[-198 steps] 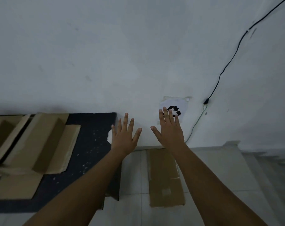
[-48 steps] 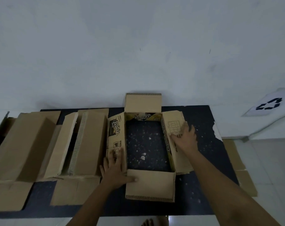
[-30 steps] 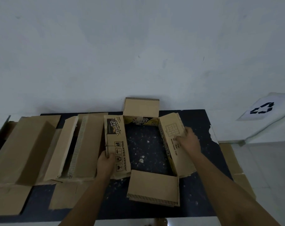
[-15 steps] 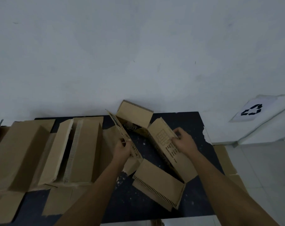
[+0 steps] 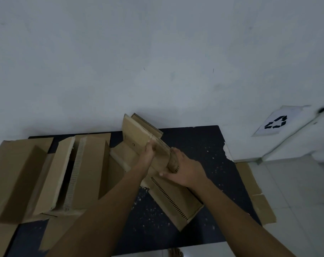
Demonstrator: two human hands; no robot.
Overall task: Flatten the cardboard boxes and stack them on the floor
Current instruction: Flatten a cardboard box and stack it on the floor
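- Brown corrugated cardboard box [image 5: 139,140], collapsed nearly flat, lies slanted from the upper middle of the frame down toward the lower right, on a dark speckled table [image 5: 200,145].
- The left hand [image 5: 148,154] grips the folded panels near the box's middle, fingers curled over the upper edge.
- The right hand [image 5: 183,171] clasps the same folded part from the right, thumb pointing left along the underside and fingers wrapped over the cardboard; the two hands sit just beside each other.
- The box's lower flap [image 5: 176,201], with a row of dark slots along it, rests on the table at lower right of the hands.
- More cardboard boxes [image 5: 83,173], still open and standing with their walls up, fill the left of the frame on the same table.
- Flat cardboard pieces [image 5: 257,197] lie on the pale tiled floor [image 5: 296,191] at the table's right edge.
- A paper sheet with a recycling sign [image 5: 276,122] is stuck to the white wall [image 5: 157,52] at the right of the frame.
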